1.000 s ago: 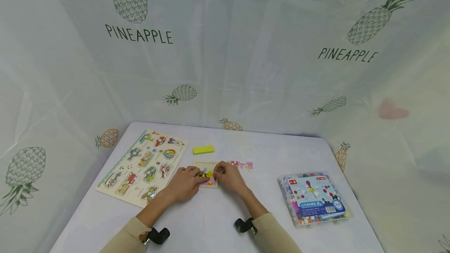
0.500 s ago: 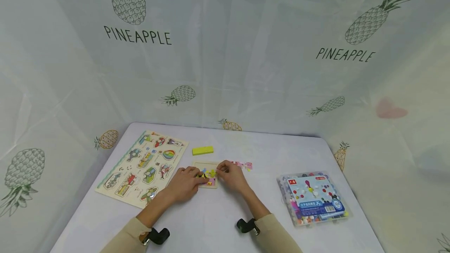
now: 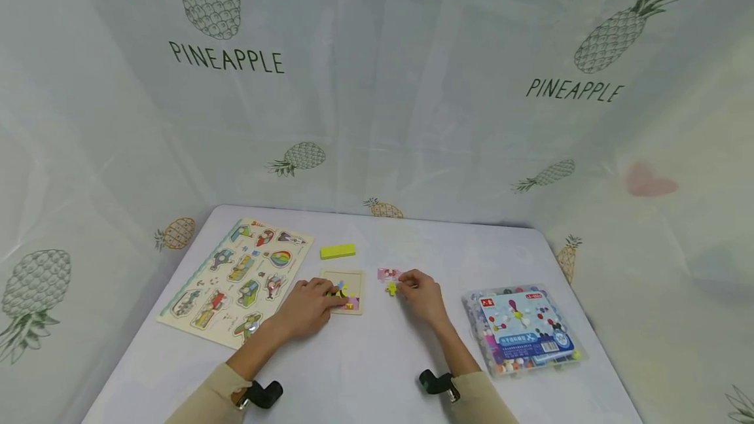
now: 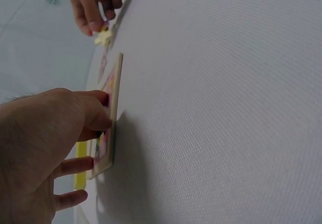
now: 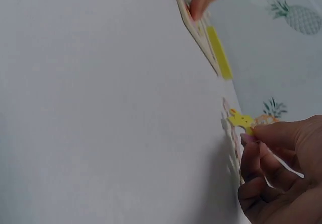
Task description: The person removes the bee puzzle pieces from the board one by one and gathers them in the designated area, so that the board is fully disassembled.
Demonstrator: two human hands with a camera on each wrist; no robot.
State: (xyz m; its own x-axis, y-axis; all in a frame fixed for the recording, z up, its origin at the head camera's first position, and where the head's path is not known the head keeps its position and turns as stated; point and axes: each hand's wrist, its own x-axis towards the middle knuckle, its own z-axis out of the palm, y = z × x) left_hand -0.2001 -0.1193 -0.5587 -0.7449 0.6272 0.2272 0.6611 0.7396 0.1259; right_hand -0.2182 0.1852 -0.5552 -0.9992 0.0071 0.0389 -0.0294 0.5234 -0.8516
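Note:
My right hand pinches a yellow jigsaw piece between thumb and fingertips, to the right of a small wooden puzzle tray. In the right wrist view dots are printed on the yellow piece. Just beyond it, pink jigsaw pieces lie on the table, partly covered by the right hand. My left hand rests its thumb and fingertips on the tray, over pink, yellow, blue and black pieces set in it. In the left wrist view the other fingers of that hand are spread. The hand hides part of the tray's picture.
A large wooden vehicle puzzle board lies at the left. Behind the tray is a yellow block. A clear box of coloured parts stands at the right. A pineapple-print curtain rises behind the white table.
My right hand has drawn the yellow piece out of the tray and moved right with it, to beside the pink pieces. My left hand has stayed on the tray.

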